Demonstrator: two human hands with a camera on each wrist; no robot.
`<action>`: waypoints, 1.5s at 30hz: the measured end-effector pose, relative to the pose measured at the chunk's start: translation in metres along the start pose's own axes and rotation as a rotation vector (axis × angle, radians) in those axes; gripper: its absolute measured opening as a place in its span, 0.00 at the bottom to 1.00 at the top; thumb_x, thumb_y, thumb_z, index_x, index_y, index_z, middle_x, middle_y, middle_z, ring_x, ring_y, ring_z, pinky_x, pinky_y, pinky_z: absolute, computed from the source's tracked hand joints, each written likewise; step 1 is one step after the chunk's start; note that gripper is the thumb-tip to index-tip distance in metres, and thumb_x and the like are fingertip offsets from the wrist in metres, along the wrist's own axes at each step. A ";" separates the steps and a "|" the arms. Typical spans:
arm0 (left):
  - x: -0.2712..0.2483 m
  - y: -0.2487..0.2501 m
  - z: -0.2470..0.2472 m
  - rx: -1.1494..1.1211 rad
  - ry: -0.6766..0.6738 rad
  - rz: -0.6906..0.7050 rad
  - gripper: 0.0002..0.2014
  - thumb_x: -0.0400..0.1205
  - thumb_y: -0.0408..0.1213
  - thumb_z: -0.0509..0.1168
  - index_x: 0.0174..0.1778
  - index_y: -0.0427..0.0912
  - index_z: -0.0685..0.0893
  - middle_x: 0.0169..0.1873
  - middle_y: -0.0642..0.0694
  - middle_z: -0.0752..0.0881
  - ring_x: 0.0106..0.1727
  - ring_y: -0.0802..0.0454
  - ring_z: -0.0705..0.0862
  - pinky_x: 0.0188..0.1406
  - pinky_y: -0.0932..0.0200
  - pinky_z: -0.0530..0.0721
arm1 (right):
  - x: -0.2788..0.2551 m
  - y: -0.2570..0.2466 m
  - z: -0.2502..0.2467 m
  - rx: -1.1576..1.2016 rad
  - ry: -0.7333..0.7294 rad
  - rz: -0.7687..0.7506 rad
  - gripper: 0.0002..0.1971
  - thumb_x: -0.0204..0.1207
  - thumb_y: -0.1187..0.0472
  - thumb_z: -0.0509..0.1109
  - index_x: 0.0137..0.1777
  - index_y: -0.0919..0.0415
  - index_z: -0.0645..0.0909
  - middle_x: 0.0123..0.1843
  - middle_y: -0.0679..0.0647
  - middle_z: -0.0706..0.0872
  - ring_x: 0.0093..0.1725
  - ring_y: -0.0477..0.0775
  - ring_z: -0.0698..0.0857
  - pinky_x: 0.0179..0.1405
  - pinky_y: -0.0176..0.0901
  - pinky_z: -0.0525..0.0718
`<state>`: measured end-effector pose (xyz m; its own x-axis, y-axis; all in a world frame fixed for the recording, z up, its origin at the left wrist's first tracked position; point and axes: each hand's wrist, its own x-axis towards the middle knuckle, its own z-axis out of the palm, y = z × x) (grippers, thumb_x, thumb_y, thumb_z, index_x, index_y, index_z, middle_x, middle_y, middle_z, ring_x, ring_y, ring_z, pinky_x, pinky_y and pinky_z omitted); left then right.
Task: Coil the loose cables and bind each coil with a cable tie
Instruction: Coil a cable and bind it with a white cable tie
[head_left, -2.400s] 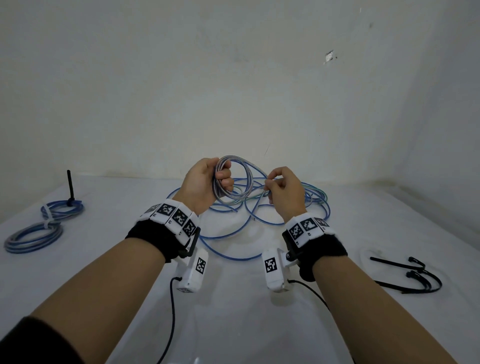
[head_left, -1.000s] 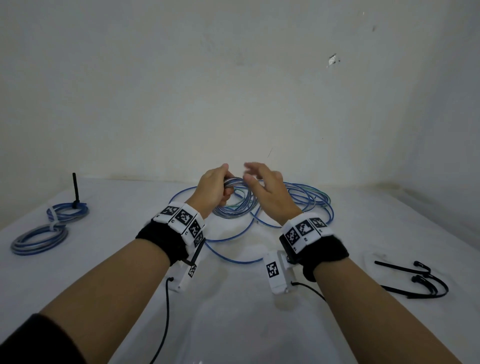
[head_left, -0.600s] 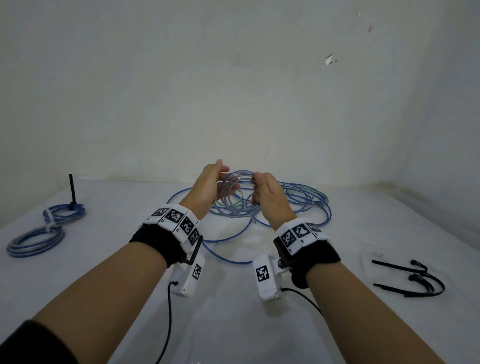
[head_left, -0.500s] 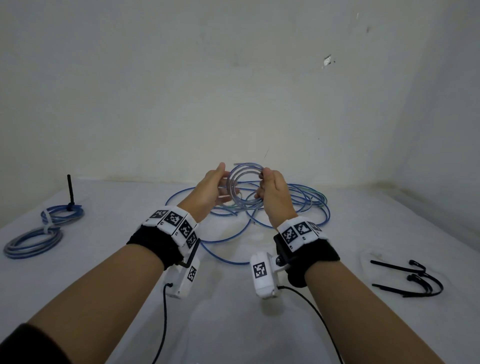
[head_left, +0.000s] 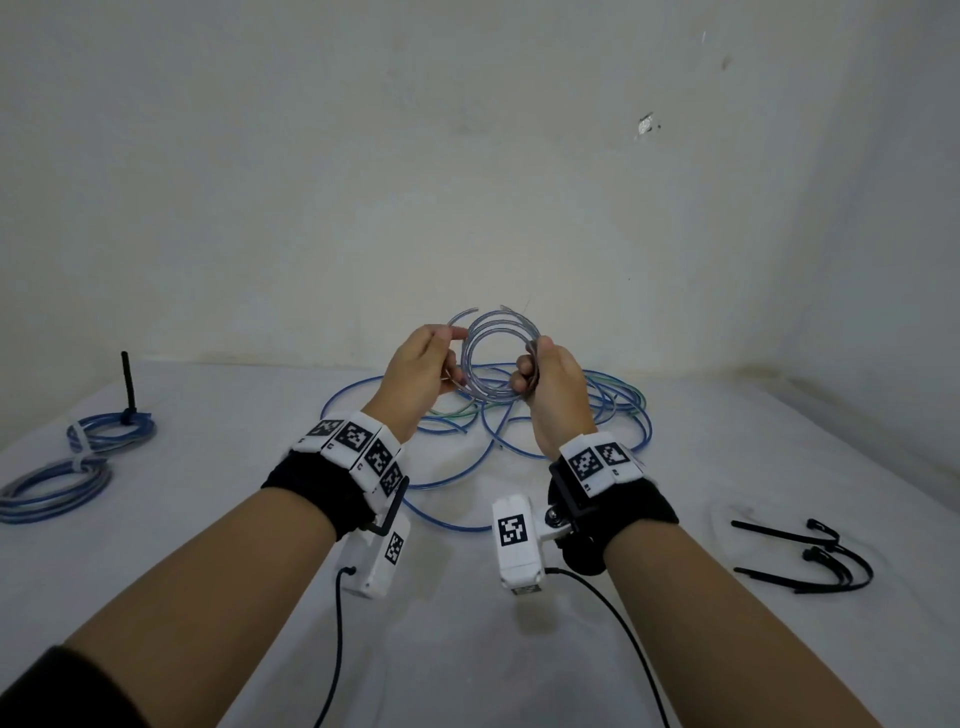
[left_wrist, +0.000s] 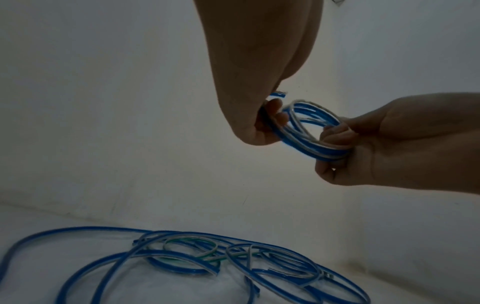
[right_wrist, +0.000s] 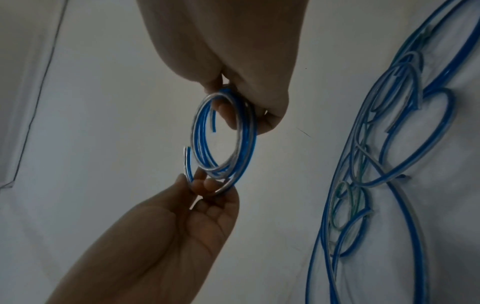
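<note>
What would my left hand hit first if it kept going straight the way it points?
Probably the wall. The left hand, holding the coil, points forward and up over the loose cables; depth is unclear.

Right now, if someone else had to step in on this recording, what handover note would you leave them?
Left hand: grips the left side of the small blue-and-white coil, held above the table.
Right hand: grips the coil's right side.
Coil: wound, no tie on it yet; one free end sticks out near the left hand.
Done: two tied coils lie far left.
Left: bind this coil with one of the black cable ties at right, then coil the loose cables heaped behind the hands.
</note>
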<state>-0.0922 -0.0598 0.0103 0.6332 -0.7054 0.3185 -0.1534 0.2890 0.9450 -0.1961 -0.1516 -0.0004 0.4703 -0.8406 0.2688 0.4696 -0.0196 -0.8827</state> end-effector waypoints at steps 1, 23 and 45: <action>0.002 0.000 0.001 0.054 0.022 0.038 0.12 0.88 0.37 0.50 0.57 0.44 0.80 0.31 0.48 0.73 0.29 0.56 0.76 0.39 0.60 0.81 | 0.000 0.000 0.000 0.006 -0.027 0.013 0.13 0.87 0.60 0.51 0.43 0.61 0.71 0.30 0.52 0.69 0.24 0.46 0.69 0.28 0.35 0.70; 0.002 -0.006 0.005 0.659 -0.241 0.367 0.12 0.83 0.27 0.60 0.61 0.37 0.80 0.53 0.40 0.85 0.52 0.50 0.82 0.51 0.62 0.78 | -0.005 0.002 -0.010 -0.626 -0.236 -0.279 0.08 0.84 0.59 0.60 0.51 0.61 0.79 0.35 0.45 0.78 0.35 0.43 0.76 0.41 0.40 0.74; -0.002 -0.003 0.010 0.097 -0.176 -0.022 0.18 0.81 0.19 0.54 0.64 0.39 0.71 0.60 0.45 0.79 0.61 0.50 0.77 0.58 0.61 0.79 | -0.005 -0.001 -0.017 -0.212 -0.010 -0.093 0.07 0.85 0.60 0.59 0.44 0.58 0.74 0.31 0.51 0.71 0.28 0.46 0.69 0.30 0.39 0.72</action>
<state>-0.1008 -0.0661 0.0078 0.4963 -0.8156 0.2976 -0.2182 0.2145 0.9520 -0.2116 -0.1568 -0.0079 0.4399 -0.8247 0.3553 0.3443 -0.2105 -0.9150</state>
